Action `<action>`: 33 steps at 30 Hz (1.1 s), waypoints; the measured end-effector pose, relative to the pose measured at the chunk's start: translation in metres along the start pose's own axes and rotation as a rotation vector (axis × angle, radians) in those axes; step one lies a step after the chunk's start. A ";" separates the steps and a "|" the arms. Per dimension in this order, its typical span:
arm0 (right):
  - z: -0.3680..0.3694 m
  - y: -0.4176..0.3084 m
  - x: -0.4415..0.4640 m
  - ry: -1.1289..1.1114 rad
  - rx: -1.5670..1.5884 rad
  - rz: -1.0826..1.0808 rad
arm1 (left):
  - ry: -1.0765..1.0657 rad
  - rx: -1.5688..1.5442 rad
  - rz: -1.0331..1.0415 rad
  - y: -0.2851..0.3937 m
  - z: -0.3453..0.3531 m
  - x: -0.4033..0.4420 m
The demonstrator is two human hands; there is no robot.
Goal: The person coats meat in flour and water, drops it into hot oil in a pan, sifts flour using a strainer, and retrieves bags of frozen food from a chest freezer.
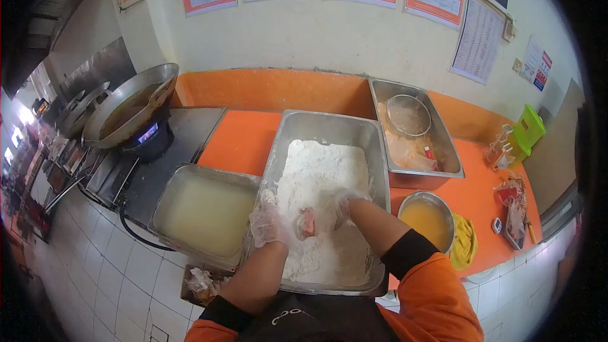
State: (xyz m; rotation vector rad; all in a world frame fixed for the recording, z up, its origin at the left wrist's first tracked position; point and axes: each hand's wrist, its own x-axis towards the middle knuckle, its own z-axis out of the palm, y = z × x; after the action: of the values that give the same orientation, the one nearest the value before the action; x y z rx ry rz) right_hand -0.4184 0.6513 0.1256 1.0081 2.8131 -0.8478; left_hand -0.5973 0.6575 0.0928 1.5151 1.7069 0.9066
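A deep steel tray of white flour stands in front of me. A piece of raw pinkish meat lies in the flour, partly coated, between my hands. My left hand, in a clear plastic glove, is at the tray's left side with fingers stretched forward, and I see nothing in it. On the meat's other side is my right hand, gloved too. Its fingers dip into the flour and are mostly hidden.
Left of the flour stands a tray of cloudy liquid; beyond it, a large wok on a stove. To the right are a steel tray with a round sieve, a bowl of yellow liquid and a yellow cloth.
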 end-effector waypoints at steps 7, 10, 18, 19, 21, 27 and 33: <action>0.050 0.025 0.018 -0.137 -0.186 0.398 | -0.102 -0.542 -0.217 0.020 -0.001 -0.015; 0.020 0.029 0.004 -0.103 -0.044 0.336 | -0.080 -0.676 -0.256 -0.002 0.011 -0.005; 0.128 0.067 0.065 0.460 -0.102 0.414 | -0.154 -0.917 -0.316 0.019 0.017 -0.017; 0.088 0.027 0.054 0.283 -0.043 0.571 | -0.149 -0.891 -0.328 0.014 0.020 -0.014; 0.049 0.013 0.043 0.173 0.302 0.717 | -0.130 -0.846 -0.350 -0.011 0.031 0.003; 0.018 0.034 -0.011 0.496 0.110 0.177 | -0.741 -0.708 -0.561 -0.025 0.037 0.014; -0.016 -0.027 -0.015 0.234 0.641 0.775 | -0.504 0.226 0.119 -0.009 0.019 0.002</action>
State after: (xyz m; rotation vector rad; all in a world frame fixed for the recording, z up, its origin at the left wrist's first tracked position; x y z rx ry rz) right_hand -0.4201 0.6338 0.1551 2.1716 1.9451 -1.5673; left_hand -0.5862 0.6597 0.0756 1.8217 1.3898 0.3445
